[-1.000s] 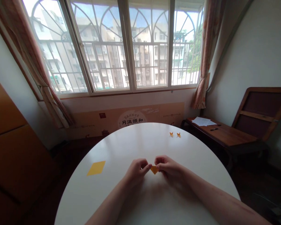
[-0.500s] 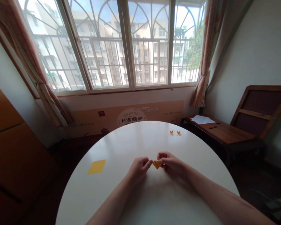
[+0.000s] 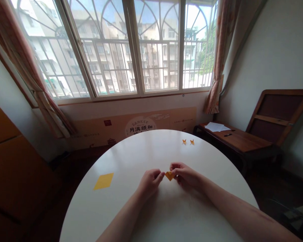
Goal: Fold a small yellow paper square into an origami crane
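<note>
Between my two hands is a small piece of folded orange paper (image 3: 169, 175), its point facing down toward me. My left hand (image 3: 151, 178) pinches its left corner between thumb and finger. On the other side, my right hand (image 3: 182, 173) grips the right corner, thumb on the near face and fingers curled behind. Both hands are just above the white round table (image 3: 131, 154); part of the paper is hidden by the right fingers. A flat yellow sheet of paper (image 3: 103, 181) lies to the left of my left hand.
Two small folded orange paper figures, a left one (image 3: 184, 142) and a right one (image 3: 192, 142), stand near the table's far edge. Beyond the table at right is a wooden bench (image 3: 244, 143) with white papers (image 3: 215, 126) on it. A barred window faces me.
The view has shifted slightly. Both hands keep their hold on the folded paper, and its shape looks almost the same.
</note>
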### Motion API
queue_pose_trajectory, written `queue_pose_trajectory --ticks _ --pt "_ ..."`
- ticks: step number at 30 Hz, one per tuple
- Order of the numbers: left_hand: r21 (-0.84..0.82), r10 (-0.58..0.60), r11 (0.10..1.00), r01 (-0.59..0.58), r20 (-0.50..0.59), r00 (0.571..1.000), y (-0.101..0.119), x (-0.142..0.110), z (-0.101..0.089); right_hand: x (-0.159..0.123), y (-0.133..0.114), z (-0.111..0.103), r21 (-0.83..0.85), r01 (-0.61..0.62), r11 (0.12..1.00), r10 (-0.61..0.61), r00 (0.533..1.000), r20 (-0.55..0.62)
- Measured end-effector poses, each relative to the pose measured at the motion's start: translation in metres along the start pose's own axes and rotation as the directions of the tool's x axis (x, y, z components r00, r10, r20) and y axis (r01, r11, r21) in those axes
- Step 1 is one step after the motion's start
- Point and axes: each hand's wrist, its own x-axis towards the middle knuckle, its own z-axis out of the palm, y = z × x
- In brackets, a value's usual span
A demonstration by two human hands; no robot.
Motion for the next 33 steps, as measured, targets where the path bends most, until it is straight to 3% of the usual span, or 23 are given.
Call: queue_pose_trajectory --ticks 13,26,33 --pt "-0.009 -0.021 1.000 0.021 -0.018 1.000 0.006 -0.006 -0.003 0.001 0.009 0.009 -0.076 0.037 0.996 -0.039 0.999 -0.024" --pt "-0.079 -0.007 0.997 0.006 -0.006 1.000 0.009 -0.004 -0.005 -0.005 -0.003 0.023 -0.110 0.028 0.994 -0.041 0.992 -0.122" --pt "-0.060 -0.005 0.998 0.006 0.021 1.000 0.008 -0.003 -0.006 -0.010 -0.009 0.028 0.015 0.027 1.000 -0.023 0.974 -0.226"
